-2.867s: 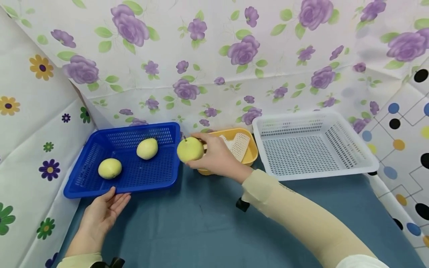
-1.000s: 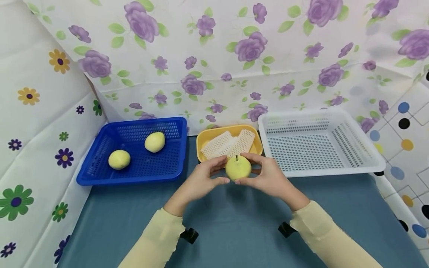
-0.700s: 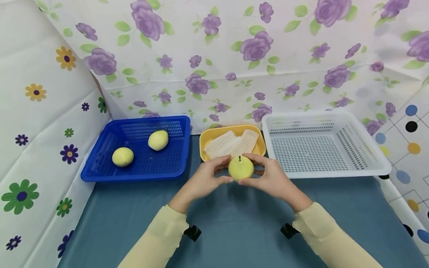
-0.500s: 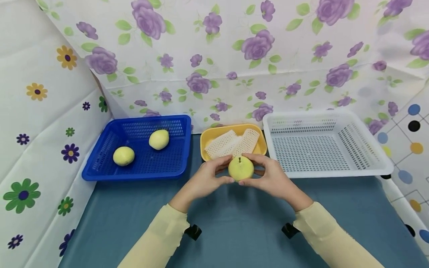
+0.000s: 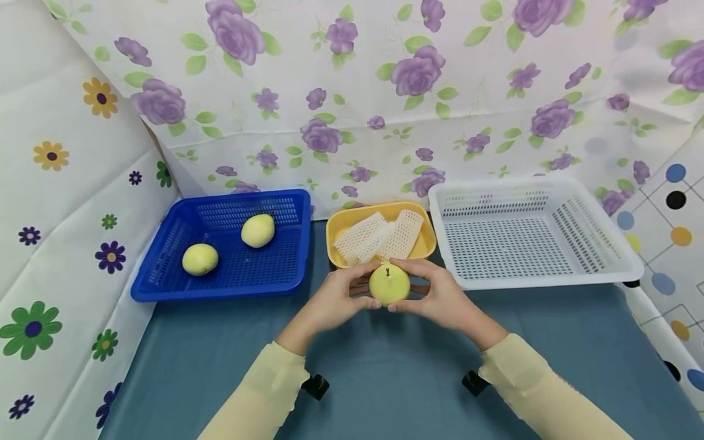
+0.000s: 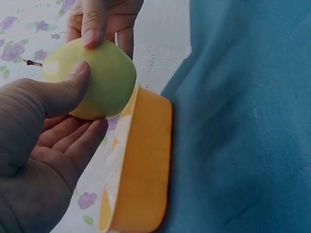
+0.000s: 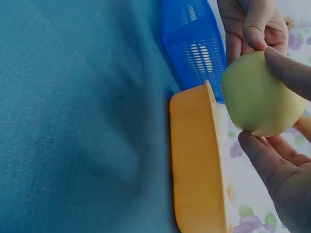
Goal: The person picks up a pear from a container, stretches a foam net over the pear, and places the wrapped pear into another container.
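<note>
Over a blue, cloth-covered table (image 5: 393,382), mid-frame, fingers (image 5: 365,303) of left hand (image 5: 337,299) and right hand (image 5: 442,298) grasp a round yellow-green pear (image 5: 389,286).

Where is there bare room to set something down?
The cloth is free between the blue basket and left sleeve, and between the white basket and right sleeve. Inside, the white basket and the blue basket's front right are bare. Crowded is the middle: left grip and right grip hold a fruit near the yellow tray with foam nets.

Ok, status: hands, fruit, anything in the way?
Left hand and right hand both gripping the yellow-green fruit. Fruit held in front of the yellow bin, white netting inside. Nothing visibly in the way.
</note>
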`<state>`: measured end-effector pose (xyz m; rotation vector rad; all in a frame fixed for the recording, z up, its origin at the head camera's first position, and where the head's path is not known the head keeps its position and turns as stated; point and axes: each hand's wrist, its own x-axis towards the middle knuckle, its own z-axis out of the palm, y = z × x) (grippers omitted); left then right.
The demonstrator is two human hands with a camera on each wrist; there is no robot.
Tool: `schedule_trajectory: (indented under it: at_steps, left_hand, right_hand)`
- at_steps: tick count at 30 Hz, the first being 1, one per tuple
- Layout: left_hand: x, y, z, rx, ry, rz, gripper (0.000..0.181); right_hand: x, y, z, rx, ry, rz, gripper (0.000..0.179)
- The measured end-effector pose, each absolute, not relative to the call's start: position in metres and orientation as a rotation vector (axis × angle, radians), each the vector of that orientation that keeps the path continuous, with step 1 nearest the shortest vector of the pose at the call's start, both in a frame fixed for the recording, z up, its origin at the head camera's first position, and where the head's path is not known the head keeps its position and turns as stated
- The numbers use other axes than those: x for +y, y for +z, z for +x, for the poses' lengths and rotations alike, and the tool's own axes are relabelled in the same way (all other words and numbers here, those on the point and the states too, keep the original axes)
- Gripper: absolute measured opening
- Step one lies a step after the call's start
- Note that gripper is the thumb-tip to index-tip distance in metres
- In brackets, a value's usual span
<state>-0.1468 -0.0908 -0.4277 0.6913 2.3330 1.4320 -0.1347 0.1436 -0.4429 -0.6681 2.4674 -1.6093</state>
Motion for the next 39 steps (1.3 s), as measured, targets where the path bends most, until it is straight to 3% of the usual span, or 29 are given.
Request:
schedule_trajectory:
  at_steps: [10, 20, 39]
  left_hand:
    - [-0.087, -0.457, -0.143, 2.345, 1.392, 0.571, 0.066]
    - [-0.077, -0.481, -0.140, 2.361, 1.327, 0.550, 0.065]
    - [-0.071, -0.488, -0.144, 2.360, 1.245, 0.509, 0.070]
  right_hand:
    - [0.137, -0.464, -0.128, 2.579, -1.428, -0.476, 0.087]
    - [0.139, -0.484, -0.126, 2.571, -1.344, -0.452, 0.083]
    - [0.142, -0.497, -0.132, 2.463, -1.382, -0.403, 0.086]
